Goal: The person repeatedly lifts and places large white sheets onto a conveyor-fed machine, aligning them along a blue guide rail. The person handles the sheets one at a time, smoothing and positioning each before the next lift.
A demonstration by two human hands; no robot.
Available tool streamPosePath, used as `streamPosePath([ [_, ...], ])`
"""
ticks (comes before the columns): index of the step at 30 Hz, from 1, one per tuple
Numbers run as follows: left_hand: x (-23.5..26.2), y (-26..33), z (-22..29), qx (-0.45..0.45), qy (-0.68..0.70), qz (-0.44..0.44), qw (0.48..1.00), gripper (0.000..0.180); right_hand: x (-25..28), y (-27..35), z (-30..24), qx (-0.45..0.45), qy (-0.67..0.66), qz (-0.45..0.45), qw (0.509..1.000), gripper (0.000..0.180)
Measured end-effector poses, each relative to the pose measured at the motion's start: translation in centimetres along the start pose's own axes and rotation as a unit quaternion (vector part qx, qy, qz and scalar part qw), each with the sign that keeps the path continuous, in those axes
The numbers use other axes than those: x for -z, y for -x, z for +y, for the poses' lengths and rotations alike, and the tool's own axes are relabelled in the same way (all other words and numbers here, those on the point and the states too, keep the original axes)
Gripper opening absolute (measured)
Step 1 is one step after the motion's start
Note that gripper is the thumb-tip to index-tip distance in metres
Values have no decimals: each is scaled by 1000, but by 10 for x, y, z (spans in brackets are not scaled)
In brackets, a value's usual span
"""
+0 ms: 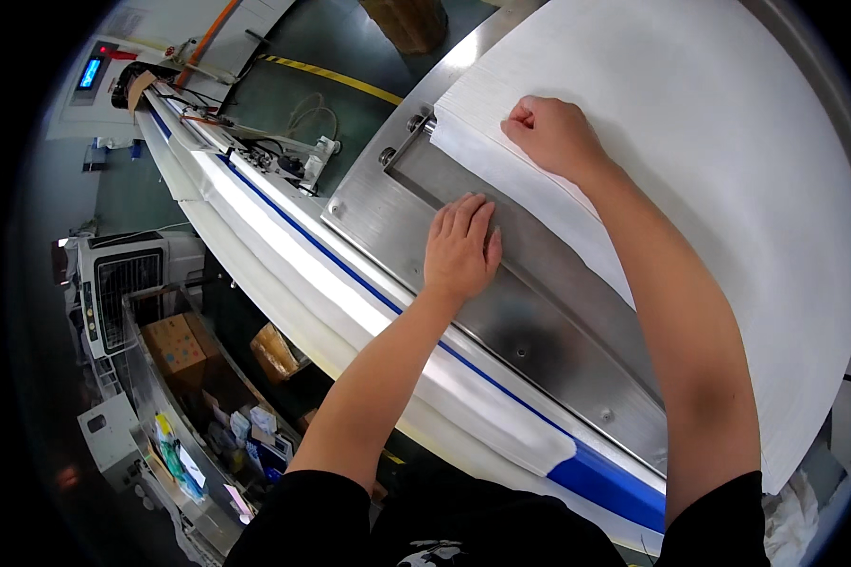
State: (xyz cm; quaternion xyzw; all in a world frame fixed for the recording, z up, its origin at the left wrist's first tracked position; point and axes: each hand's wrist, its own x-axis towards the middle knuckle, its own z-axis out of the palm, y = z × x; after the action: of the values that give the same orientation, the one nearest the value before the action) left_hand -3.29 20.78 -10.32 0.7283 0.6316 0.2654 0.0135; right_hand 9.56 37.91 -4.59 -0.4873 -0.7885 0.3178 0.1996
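Two forearms extend from the lower edge. Left hand [460, 248] lies flat, fingers released and together, on the steel plate [539, 321]. Right hand [550, 135] is clenched, knuckles pressing the white sheet stack [719, 189] near its edge.

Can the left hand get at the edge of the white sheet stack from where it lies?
Probably yes: the left hand lies flat on the bare steel plate, with nothing between it and the white sheet stack.

big stack of white sheets [709, 189], flat on the steel table [539, 321], near edge slightly fanned
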Motion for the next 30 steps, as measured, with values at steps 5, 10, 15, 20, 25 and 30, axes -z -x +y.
streamPosePath([
  [5,1,0,-2,10,4,-5,1000,33,-8,-11,-3,-35,46,10,998,18],
  [10,1,-4,-6,31,25,-9,999,35,-8,-9,-3,-52,64,33,996,18],
  [15,10,-52,-36,13,-29,73,997,40,-6,-11,-1,-72,61,42,995,18],
  [20,8,-96,-53,-57,-86,112,988,44,-8,-10,-2,-79,57,43,994,18],
  [25,4,-92,-63,-81,-101,79,988,39,-8,-10,-2,-68,79,57,993,19],
  [30,12,-86,-63,-79,-105,74,989,33,-5,-7,-1,-61,61,57,995,20],
])
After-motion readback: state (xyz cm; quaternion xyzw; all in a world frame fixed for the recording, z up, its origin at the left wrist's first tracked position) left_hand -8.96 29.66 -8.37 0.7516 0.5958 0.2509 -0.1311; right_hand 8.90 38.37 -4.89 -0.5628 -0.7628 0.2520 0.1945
